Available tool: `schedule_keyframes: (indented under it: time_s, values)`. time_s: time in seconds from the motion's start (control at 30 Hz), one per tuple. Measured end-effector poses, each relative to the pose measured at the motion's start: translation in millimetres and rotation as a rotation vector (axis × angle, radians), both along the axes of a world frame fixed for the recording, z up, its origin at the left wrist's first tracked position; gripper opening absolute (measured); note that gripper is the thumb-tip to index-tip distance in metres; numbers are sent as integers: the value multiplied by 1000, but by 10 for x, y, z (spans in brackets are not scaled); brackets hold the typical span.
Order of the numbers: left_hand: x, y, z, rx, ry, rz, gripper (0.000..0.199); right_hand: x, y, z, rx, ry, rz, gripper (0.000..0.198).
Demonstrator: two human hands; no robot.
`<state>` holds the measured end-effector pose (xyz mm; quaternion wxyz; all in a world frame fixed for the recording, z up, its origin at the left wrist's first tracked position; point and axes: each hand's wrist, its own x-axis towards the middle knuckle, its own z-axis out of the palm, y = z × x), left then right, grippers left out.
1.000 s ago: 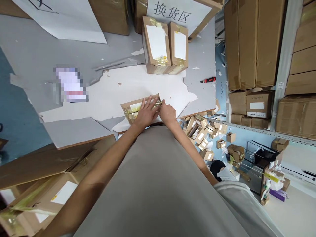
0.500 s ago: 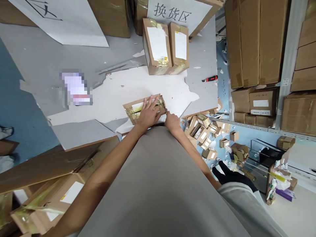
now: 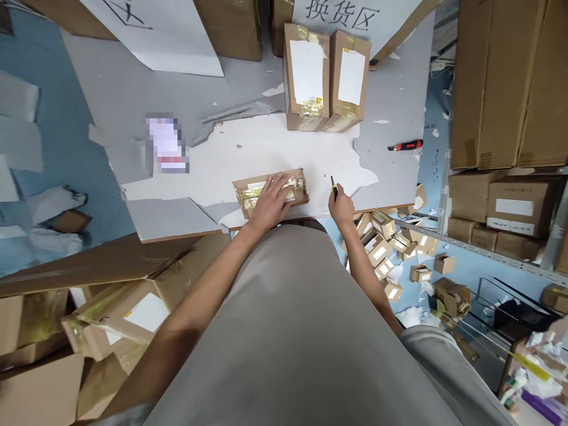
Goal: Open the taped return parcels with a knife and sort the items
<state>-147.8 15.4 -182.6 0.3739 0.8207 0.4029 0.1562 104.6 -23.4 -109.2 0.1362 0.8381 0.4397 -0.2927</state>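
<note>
Cartons (image 3: 307, 74), two of them, are standing side by side on the table (image 3: 168, 212), blocking the space behind the small taped box (image 3: 299, 183). That box is lying near the front edge. I am resting my left hand (image 3: 270, 204) on it, fingers spread apart, and wrapping my right hand (image 3: 341, 208) around a knife (image 3: 334, 189), apart from the box. A red-and-black cutter (image 3: 406, 145) is lying farther right; a pixelated pale object (image 3: 166, 144) is lying left.
</note>
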Motion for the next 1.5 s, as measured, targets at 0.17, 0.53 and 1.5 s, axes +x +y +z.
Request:
schedule_keyframes:
  time_s: [0.17, 0.53, 1.5]
  values:
    - [-264, -182, 166, -1, 131, 217, 53, 400, 79, -571, 47, -1, -18, 72]
    - [-167, 112, 297, 33, 387, 126, 78, -27, 113, -807, 413, 639, 291, 57]
    - [64, 602, 574, -192, 491, 203, 43, -308, 323, -329, 429, 427, 792, 35]
